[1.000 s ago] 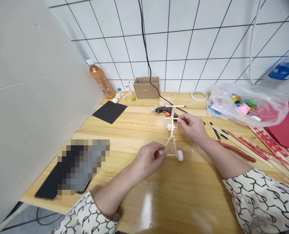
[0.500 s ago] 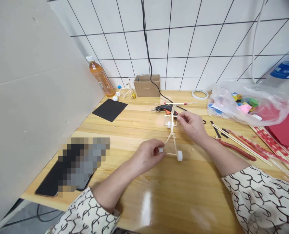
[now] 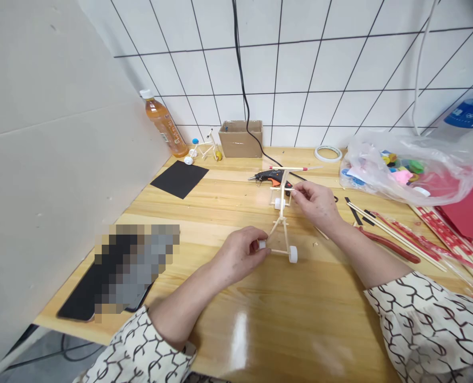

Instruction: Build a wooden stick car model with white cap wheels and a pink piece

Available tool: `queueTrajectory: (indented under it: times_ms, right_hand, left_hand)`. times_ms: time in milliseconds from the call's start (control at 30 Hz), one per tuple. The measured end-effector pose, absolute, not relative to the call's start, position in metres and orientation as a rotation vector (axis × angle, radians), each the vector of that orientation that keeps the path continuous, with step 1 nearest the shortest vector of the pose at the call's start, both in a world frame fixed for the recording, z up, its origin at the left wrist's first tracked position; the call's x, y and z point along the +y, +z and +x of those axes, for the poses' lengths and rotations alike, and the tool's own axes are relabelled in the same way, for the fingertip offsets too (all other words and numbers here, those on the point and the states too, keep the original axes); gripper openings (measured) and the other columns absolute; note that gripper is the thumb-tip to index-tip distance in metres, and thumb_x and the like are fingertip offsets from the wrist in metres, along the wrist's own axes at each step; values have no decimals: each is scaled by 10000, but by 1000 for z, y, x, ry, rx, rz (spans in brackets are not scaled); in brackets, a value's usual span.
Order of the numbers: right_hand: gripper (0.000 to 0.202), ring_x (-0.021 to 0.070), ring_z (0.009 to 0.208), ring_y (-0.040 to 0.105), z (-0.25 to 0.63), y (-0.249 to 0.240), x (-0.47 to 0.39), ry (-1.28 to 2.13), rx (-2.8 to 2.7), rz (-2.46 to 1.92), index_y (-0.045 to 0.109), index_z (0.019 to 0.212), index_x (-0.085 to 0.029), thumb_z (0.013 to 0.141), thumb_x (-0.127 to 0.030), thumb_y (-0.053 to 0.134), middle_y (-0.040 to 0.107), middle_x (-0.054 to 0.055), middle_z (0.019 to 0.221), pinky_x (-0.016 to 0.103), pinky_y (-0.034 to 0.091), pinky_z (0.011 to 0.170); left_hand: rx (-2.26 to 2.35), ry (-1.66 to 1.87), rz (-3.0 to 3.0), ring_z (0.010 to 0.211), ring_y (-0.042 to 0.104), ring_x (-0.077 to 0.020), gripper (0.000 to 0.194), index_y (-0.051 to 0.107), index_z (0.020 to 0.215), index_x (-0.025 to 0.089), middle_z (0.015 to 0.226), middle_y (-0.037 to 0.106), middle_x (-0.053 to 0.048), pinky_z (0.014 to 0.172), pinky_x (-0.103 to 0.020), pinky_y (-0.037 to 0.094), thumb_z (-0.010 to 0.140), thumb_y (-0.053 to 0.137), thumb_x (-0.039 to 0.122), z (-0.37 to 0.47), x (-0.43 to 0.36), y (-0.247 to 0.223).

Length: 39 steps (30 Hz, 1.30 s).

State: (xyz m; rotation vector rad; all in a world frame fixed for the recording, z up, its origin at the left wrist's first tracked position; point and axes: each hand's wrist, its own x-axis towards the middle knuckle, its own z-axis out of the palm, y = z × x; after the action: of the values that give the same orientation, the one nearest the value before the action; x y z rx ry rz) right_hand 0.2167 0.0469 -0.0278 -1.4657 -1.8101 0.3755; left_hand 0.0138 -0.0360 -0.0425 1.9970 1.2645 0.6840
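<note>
My left hand (image 3: 240,255) pinches a back wheel (image 3: 262,244), and my right hand (image 3: 315,205) pinches a stick (image 3: 287,189). I think this keeps the trike (image 3: 283,205) steady on the table (image 3: 220,335).

Two bottles (image 3: 164,126); two stick models (image 3: 282,202); one cardboard box (image 3: 241,145); one glue gun (image 3: 267,176); one tape roll (image 3: 327,160).

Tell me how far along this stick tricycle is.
Looks done: stick frame, white wheels, red-tipped crossbar. In hand: the left hand holds a near wheel; the right hand pinches a thin stick by the frame. Perhaps left: a top piece like the blue cap on the small model behind; none shows here.
</note>
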Motion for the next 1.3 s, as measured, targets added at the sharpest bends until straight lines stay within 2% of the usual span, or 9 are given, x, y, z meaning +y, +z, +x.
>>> queueTrajectory:
  times_ms: [533, 867, 1133, 1300]
  right_hand:
    - [166, 106, 471, 435, 217, -26, 50, 422, -1817, -1446, 641, 700, -155, 738, -246, 509, 567, -7, 545, 223, 333, 493]
    - [169, 102, 455, 409, 219, -26, 51, 440, -1828, -1445, 628, 671, -153, 732, -260, 512, 498, -22, 494, 222, 319, 481]
    - [157, 99, 459, 426, 218, -25, 48, 457, -1816, -1455, 626, 691, -148, 732, -254, 518, 559, -7, 542, 224, 322, 475]
    - [152, 112, 498, 490, 218, -28, 47, 525, -1782, -1478, 634, 752, -137, 722, -249, 535, 606, 13, 601, 230, 384, 506]
  left_hand:
    - [1268, 650, 1978, 636, 541, -110, 142, 614, 871, 151, 721, 563, -10, 609, -220, 461, 747, 579, 210, 15, -36, -37]
    - [1241, 641, 1996, 655, 530, -110, 123, 607, 869, 152, 741, 550, -14, 619, -218, 449, 767, 563, 204, 14, -36, -38]
    - [1223, 627, 2004, 660, 524, -106, 118, 604, 869, 147, 747, 544, -14, 623, -214, 441, 776, 564, 207, 14, -36, -38]
    - [1219, 639, 2010, 657, 521, -102, 121, 602, 878, 150, 750, 545, -9, 619, -210, 437, 774, 568, 203, 14, -36, -40]
